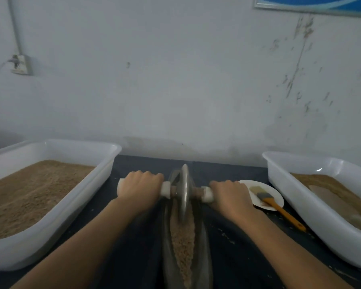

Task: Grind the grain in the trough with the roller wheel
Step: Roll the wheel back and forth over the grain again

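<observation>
On the dark worktop (pixel 138 247), both hands grip the roller wheel's handles over the grain trough.

At far left a white tub (pixel 50 222) of tan meal is cut off by the frame edge. Right of it, the left hand (pixel 139 189) wraps the wheel's white left handle (pixel 165 189), hiding most of it. At centre the metal roller wheel (pixel 183 190) stands upright on edge in the narrow trough (pixel 204 243), blurred, its lower rim sunk in coarse tan grain (pixel 182 243) that fills the trough toward the near edge, where the trough is cut off. The right hand (pixel 231 197) curls around the right handle (pixel 207 195). Just beyond it, a white plate (pixel 277 195) carries an orange-handled brush (pixel 279 209). Far right, another white tub (pixel 313 222) holds finer tan powder, partly out of frame.
</observation>
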`<state>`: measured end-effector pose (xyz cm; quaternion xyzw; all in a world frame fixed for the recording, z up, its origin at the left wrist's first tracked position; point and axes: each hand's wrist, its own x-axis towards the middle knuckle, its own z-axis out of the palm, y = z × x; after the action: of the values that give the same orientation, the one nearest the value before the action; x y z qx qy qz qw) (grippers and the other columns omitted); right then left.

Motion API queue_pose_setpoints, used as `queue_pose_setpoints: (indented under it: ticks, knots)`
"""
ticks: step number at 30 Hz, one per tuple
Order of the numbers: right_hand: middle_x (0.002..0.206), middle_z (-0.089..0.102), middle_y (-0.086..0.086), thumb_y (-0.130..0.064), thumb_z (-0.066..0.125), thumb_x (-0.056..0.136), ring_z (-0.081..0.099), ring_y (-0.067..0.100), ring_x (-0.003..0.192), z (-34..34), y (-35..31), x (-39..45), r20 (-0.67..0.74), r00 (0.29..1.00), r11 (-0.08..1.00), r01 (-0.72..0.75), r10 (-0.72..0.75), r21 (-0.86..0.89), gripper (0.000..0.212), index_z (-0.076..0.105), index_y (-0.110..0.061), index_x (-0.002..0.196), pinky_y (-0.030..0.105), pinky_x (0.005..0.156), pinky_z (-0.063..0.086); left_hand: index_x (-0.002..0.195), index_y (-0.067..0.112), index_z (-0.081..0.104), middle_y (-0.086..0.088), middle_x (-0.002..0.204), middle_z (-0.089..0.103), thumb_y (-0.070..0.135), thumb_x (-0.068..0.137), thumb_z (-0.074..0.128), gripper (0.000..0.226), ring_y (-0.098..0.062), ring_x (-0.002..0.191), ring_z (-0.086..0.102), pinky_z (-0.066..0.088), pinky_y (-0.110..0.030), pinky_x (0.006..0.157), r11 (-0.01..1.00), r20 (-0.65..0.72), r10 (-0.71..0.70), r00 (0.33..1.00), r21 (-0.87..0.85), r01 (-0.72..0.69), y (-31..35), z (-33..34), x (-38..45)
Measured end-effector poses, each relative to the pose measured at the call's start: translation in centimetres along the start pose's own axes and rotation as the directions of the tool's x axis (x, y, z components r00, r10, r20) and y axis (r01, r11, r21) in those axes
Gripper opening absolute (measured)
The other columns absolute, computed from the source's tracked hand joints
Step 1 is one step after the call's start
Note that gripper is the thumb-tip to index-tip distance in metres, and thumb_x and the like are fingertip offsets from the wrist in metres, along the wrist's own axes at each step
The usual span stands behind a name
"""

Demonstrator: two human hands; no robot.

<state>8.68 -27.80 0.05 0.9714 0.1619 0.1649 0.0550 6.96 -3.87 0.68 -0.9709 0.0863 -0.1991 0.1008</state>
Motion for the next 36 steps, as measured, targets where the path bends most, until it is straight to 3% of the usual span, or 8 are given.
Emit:
queue_pose_setpoints:
  ticks: [4, 8, 11, 13, 21, 31, 33, 36]
  knots:
    - [0.089, 0.064, -0.004, -0.048, 0.055, 0.082, 0.06, 0.019, 0.08, -1.9, -0.1, -5.9, 0.077, 0.994, 0.995, 0.078, -0.082, 0.062, 0.02, 0.047, -0.032, 0.09, 0.034, 0.069, 0.046, 0.096, 0.035, 0.035, 0.012, 0.091, 0.055, 0.041, 0.085, 0.063, 0.031, -0.01, 0.074, 0.049, 0.031, -0.027, 0.066, 0.994, 0.038, 0.061, 0.997, -0.095, -0.057, 0.8, -1.9, -5.9]
    - [0.074, 0.059, -0.005, -0.047, 0.064, 0.067, 0.06, 0.018, 0.064, -4.8, -0.8, -9.8, 0.022, 0.98, 0.979, 0.197, -0.196, -0.055, 0.029, 0.043, -0.032, 0.08, 0.031, 0.05, 0.034, 0.077, 0.034, 0.041, 0.014, 0.062, 0.051, 0.041, 0.045, 0.083, 0.053, -0.007, 0.05, 0.052, 0.027, -0.022, 0.05, 0.964, -0.051, 0.173, 0.984, -0.194, -0.18, 0.8, -4.2, -11.0]
    - [0.089, 0.06, -0.006, -0.045, 0.059, 0.079, 0.06, 0.02, 0.08, -4.9, -1.2, -8.8, 0.104, 0.973, 0.978, 0.206, -0.204, -0.014, 0.024, 0.046, -0.031, 0.094, 0.033, 0.063, 0.041, 0.089, 0.038, 0.029, 0.014, 0.081, 0.049, 0.044, 0.079, 0.059, 0.032, -0.008, 0.078, 0.058, 0.031, -0.027, 0.063, 0.986, 0.095, 0.093, 0.991, -0.147, -0.078, 0.6, -3.5, -11.0]
    - [0.091, 0.062, -0.005, -0.044, 0.061, 0.081, 0.061, 0.021, 0.084, -3.9, -1.1, -6.8, 0.069, 0.983, 0.985, 0.173, -0.172, -0.005, 0.022, 0.05, -0.031, 0.096, 0.035, 0.069, 0.044, 0.087, 0.04, 0.023, 0.015, 0.08, 0.043, 0.047, 0.087, 0.052, 0.029, -0.006, 0.073, 0.048, 0.029, -0.027, 0.064, 0.992, 0.108, 0.04, 0.993, -0.119, -0.027, 0.5, -2.3, -9.3]
    - [0.078, 0.062, -0.001, -0.049, 0.059, 0.08, 0.055, 0.026, 0.068, 0.3, 0.4, 1.2, -0.038, 0.999, 0.999, 0.006, -0.004, 0.039, 0.027, 0.04, -0.031, 0.074, 0.034, 0.058, 0.03, 0.093, 0.029, 0.047, 0.003, 0.093, 0.063, 0.037, 0.085, 0.052, 0.013, -0.024, 0.085, 0.063, 0.032, -0.033, 0.062, 0.999, -0.045, -0.022, 0.999, 0.031, 0.023, -0.3, 0.8, 1.1]
    - [0.077, 0.06, -0.004, -0.043, 0.073, 0.066, 0.058, 0.017, 0.064, -4.6, -0.8, -9.4, 0.0, 0.968, 0.966, 0.249, -0.25, -0.067, 0.034, 0.047, -0.03, 0.085, 0.03, 0.051, 0.038, 0.08, 0.045, 0.025, 0.019, 0.07, 0.041, 0.05, 0.079, 0.059, 0.035, -0.002, 0.062, 0.043, 0.025, -0.021, 0.056, 0.988, 0.105, 0.063, 0.992, -0.145, -0.048, 0.6, -3.6, -10.5]
    - [0.076, 0.058, -0.007, -0.049, 0.071, 0.064, 0.057, 0.012, 0.065, -5.6, -0.8, -10.2, 0.018, 0.973, 0.972, 0.229, -0.229, -0.054, 0.039, 0.037, -0.036, 0.08, 0.028, 0.05, 0.033, 0.082, 0.043, 0.026, 0.019, 0.065, 0.04, 0.052, 0.07, 0.066, 0.043, -0.003, 0.058, 0.046, 0.024, -0.023, 0.052, 0.992, 0.025, 0.096, 0.995, -0.082, -0.093, 0.7, -5.0, -11.8]
    - [0.088, 0.059, -0.01, -0.053, 0.058, 0.078, 0.058, 0.012, 0.08, -4.4, -0.7, -8.9, 0.125, 0.983, 0.991, 0.136, -0.136, 0.006, 0.029, 0.034, -0.038, 0.084, 0.033, 0.066, 0.045, 0.082, 0.043, 0.014, 0.015, 0.068, 0.032, 0.051, 0.08, 0.057, 0.045, -0.006, 0.062, 0.042, 0.02, -0.027, 0.052, 0.998, 0.136, 0.064, 0.989, -0.036, -0.059, 1.0, -4.7, -11.3]
